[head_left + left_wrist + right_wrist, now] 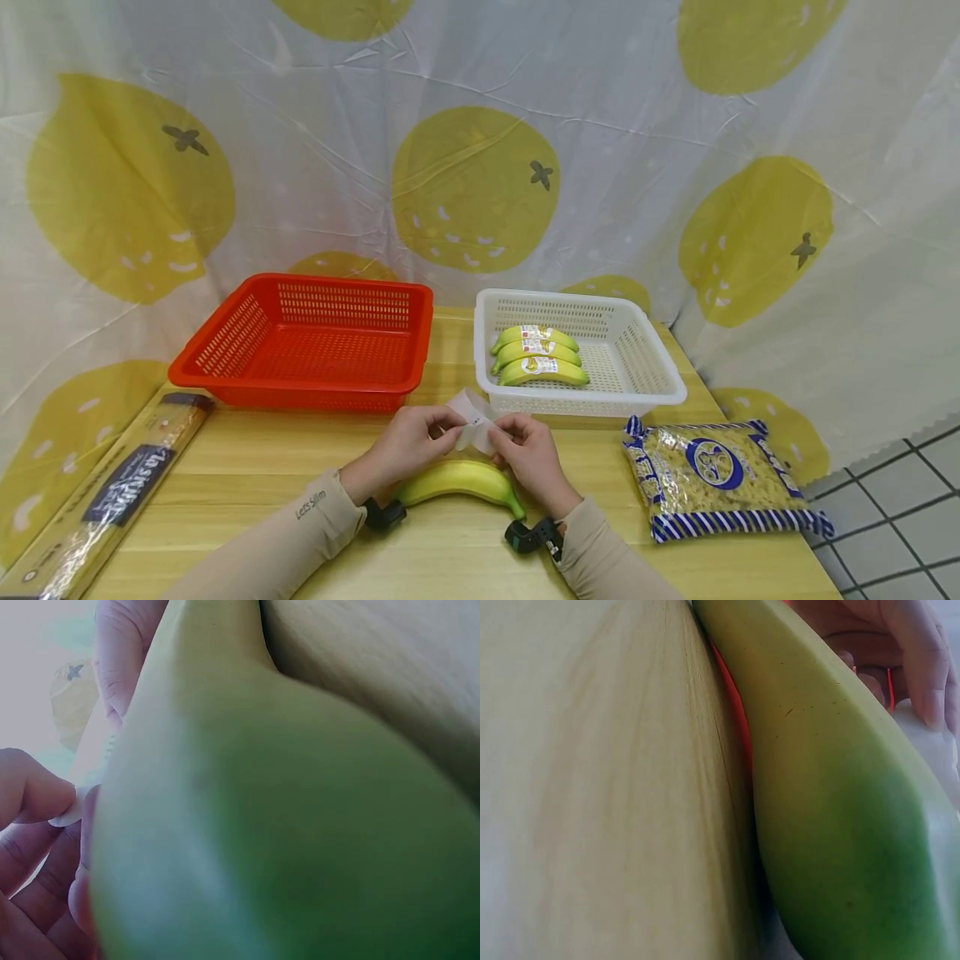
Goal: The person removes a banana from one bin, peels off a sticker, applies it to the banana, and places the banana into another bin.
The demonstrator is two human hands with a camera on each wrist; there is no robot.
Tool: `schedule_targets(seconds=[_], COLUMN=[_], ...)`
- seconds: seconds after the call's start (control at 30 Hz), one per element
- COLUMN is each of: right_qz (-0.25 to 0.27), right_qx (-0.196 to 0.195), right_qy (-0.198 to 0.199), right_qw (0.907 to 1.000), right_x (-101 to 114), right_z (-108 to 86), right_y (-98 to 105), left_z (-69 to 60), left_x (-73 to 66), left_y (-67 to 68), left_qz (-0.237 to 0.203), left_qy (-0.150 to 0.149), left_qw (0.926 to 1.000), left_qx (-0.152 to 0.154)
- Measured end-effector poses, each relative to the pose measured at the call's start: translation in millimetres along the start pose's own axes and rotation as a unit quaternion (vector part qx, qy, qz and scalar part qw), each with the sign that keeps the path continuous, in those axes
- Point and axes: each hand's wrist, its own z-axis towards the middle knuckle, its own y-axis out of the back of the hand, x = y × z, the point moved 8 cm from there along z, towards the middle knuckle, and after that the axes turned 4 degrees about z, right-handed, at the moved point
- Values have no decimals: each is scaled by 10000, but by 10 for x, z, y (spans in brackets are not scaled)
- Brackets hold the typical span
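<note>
Both hands meet over the table and hold a white, partly see-through label sheet (472, 412) with small print on it. Thumb and fingers of my left hand (408, 442) pinch its left side; those of my right hand (534, 462) pinch the lower right part. A single yellow banana (461, 479) with green ends lies on the table just below the hands, apart from their fingertips. That banana (247, 802) fills much of the left wrist view and hides part of the fingers. In the right wrist view, a white piece of the sheet (922, 739) shows behind the banana (825, 765).
A white basket (577, 404) at the back right holds three bananas (540, 354) with labels on them. Left of it stands a red basket (307, 387). A long spaghetti pack (131, 483) lies at the left, a bag of pasta (716, 471) at the right.
</note>
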Motion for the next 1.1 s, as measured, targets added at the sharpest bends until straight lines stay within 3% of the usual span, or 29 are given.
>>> schedule_targets(seconds=[0.67,1.1], right_qz=[-123,-196], right_qx=[-97,-119], right_qy=[-82,-44], right_qw=[9998,9997], right_x=[-41,-33], right_z=[6,12], right_y=[14,16], left_z=[-7,9], left_x=[3,-9], left_y=[43,134], left_qz=[-6,85], left_qy=[134,34], left_qw=[9999,9998], left_qx=[-56,-204])
